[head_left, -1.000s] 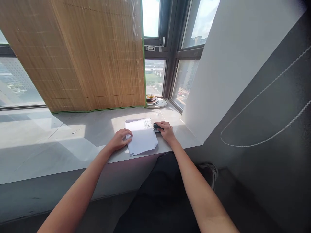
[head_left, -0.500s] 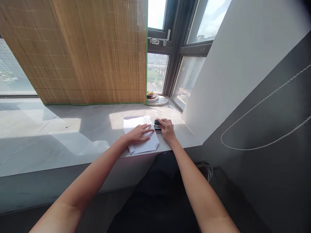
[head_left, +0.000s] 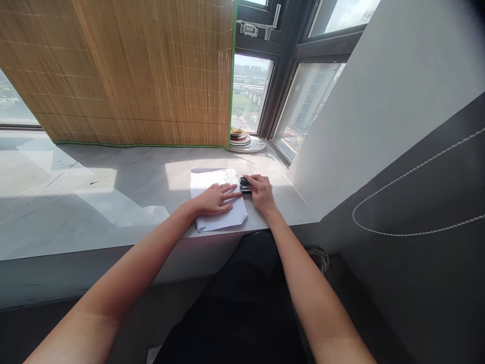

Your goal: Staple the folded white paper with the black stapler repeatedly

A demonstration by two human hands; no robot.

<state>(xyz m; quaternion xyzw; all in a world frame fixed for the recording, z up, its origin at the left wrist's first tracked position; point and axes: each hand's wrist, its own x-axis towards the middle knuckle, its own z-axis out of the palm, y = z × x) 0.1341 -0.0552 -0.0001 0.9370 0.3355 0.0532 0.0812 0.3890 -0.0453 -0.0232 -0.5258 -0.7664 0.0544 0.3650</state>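
White sheets of paper (head_left: pixel 204 181) lie on the stone window sill (head_left: pixel 140 192), with a patch of dark print or writing near their upper right corner. My left hand (head_left: pixel 215 198) rests flat across the paper, fingers spread toward its right edge. A black stapler (head_left: pixel 244 187) sits at that right edge, and my right hand (head_left: pixel 262 192) is wrapped around it from the right. The stapler's jaws are close to the paper's edge; whether they are around it I cannot tell. My fingers hide the back part of the stapler.
Behind the paper hangs a bamboo blind (head_left: pixel 151 76) with a green edge. A stack of plates (head_left: pixel 242 141) stands in the window corner. On the right a white slanted wall (head_left: pixel 341 126) meets the sill, and a beaded cord (head_left: pixel 379 233) dangles beside it.
The camera has tilted down a little, so the surroundings sit higher in view. My left hand still lies on the paper, and my right hand still holds the stapler at its edge.
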